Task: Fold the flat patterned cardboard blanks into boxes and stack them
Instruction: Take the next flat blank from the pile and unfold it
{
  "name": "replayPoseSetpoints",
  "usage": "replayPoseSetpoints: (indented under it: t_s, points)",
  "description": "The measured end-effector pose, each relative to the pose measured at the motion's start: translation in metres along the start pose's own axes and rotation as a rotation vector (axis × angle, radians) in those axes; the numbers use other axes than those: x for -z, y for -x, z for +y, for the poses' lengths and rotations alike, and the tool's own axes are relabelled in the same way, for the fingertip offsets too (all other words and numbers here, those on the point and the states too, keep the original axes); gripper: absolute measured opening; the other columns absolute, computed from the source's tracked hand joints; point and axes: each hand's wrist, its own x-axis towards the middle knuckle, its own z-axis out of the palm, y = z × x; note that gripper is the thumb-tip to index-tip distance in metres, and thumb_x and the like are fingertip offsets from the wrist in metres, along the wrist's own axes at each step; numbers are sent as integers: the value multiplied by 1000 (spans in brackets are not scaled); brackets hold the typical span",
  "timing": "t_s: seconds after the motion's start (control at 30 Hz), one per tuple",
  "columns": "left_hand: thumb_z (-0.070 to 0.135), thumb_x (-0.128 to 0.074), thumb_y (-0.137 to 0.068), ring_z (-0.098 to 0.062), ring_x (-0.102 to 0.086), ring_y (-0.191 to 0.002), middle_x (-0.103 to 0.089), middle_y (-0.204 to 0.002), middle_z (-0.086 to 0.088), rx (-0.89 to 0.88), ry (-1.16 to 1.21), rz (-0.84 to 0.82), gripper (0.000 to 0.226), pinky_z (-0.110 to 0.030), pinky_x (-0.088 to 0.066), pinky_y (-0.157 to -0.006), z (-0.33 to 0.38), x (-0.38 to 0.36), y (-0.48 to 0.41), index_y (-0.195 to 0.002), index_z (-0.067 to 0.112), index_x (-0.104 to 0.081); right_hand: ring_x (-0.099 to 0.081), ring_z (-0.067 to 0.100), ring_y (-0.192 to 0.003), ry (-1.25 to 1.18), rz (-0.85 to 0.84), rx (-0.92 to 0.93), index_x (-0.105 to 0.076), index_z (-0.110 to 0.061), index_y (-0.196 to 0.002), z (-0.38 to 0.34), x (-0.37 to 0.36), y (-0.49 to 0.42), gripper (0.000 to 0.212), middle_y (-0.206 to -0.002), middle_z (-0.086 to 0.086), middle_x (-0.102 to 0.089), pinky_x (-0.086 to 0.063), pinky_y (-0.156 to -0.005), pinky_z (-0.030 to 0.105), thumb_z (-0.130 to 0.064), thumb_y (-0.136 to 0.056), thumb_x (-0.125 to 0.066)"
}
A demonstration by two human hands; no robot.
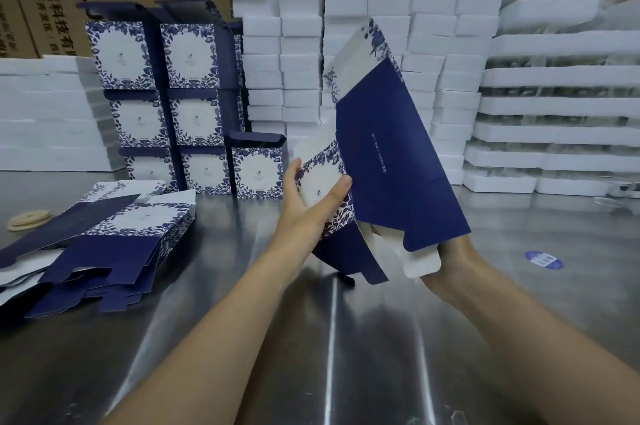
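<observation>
Cardboard blank [398, 165], half opened and tilted, is held in the air above the middle of the surface [311, 338], its navy panel facing me and its white flaps hanging at the lower end. My left grip [311, 203] pinches the floral panel, thumb on the front and fingers behind. My right grip [453, 262] sits at the blank's lower end by a white flap; its fingers are hidden behind the card, so I cannot tell how closed it is. Folded boxes [173, 95] stand stacked at the far edge, left of the middle. More flat blanks [104, 234] lie piled by the left edge. White foam trays [381, 43] are stacked along the far edge.
</observation>
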Motion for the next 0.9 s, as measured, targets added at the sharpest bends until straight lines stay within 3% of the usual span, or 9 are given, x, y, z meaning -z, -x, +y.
replayPoseSetpoints:
  t_s: [0.1,0.2,0.27,0.37,0.47,0.6,0.67,0.77,0.9]
  points:
    - [85,-86,-53,-1,-49,-140,-42,-153,31,-125,-70,132,114,-35,-42,-119,-1,5,-2,-149,60,-30,-65,9,-47,-87,-65,14,-75,-27,-65,-10,-1,3,36,-61,-9,-70,-50,-45,17,-31,-98,-60]
    - [75,-89,-59,15,-43,-135,-42,-149,35,-290,-143,233,111,-7,-37,-107,7,7,-2,-152,53,-31,-79,22,-101,-214,-180,-107,-85,-27,-108,-29,3,1,49,-118,1,-79,-65,-78,35,-68,-88,-66]
    - [67,-90,-62,19,-39,-135,-39,-148,40,-388,-243,297,110,0,-30,-101,13,8,1,-154,50,-31,-74,28,-116,-86,-281,-117,-80,-27,-124,-38,15,-1,68,-133,5,-74,-64,-82,41,-75,-75,-75]
    - [55,-92,-69,26,-35,-130,-39,-142,41,-553,-471,382,103,7,-24,-95,17,6,11,-151,56,-30,-77,25,-109,308,-261,36,-80,-35,-117,-39,27,-4,54,-125,0,-78,-65,-75,39,-63,-72,-88]
    - [31,-92,-77,17,-35,-141,-36,-153,40,-666,-455,329,107,-3,-27,-112,18,3,13,-159,50,-26,-80,23,-99,409,-50,182,-81,-39,-109,-33,29,-5,28,-113,-5,-81,-67,-69,39,-34,-83,-89]
    - [21,-88,-87,8,-61,-122,-65,-130,32,-377,-201,276,83,-21,-47,-110,21,8,7,-158,26,-45,-81,28,-85,337,102,166,-82,-38,-99,-33,29,-4,20,-104,-3,-82,-62,-59,65,-23,-87,-88]
    - [21,-83,-92,-1,-72,-105,-79,-110,14,-327,-203,231,39,-30,-57,-100,18,8,4,-128,13,-72,-80,22,-83,377,174,186,-81,-41,-96,-32,26,-3,17,-102,-7,-82,-64,-58,58,-25,-92,-83]
    - [24,-74,-98,-7,-69,-89,-77,-90,-2,-405,-278,214,12,-32,-56,-87,15,0,7,-103,14,-74,-76,4,-94,516,241,365,-75,-42,-108,-26,15,1,19,-108,-19,-79,-62,-74,35,-25,-102,-68]
    - [23,-61,-106,-2,-72,-111,-76,-119,21,-502,-287,67,33,-19,-57,-91,16,-18,21,-138,28,-68,-63,-3,-122,685,65,574,-52,-37,-146,-7,-5,6,43,-131,-24,-67,-49,-100,21,-22,-106,-59]
